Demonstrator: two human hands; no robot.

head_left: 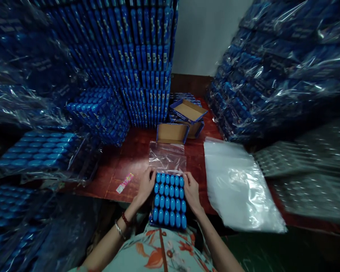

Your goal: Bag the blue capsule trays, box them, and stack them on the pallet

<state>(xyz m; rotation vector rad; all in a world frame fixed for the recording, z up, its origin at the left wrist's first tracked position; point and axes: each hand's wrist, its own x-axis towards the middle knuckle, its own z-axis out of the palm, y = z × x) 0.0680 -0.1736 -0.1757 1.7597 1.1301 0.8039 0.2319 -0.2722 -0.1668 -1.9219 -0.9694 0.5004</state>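
Pack [170, 199] at the table's [113, 162] near edge, gripped at its far corners by left hand [146, 187] and right hand [192, 191], seems stiff, the bag [167, 155] beyond limp, slippery; sides probably hold best.

Left fingers [153, 176] and right fingers [188, 176] curl, forearms [215, 236] angled inward.

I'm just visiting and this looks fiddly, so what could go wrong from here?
The clear film looks thin and wrinkled, so it might snag or tear near the left hand and right hand. The pack of blue pieces seems to overhang the edge of the table; it could tip if let go. The plastic sheets seem to overhang too, and might slide off.
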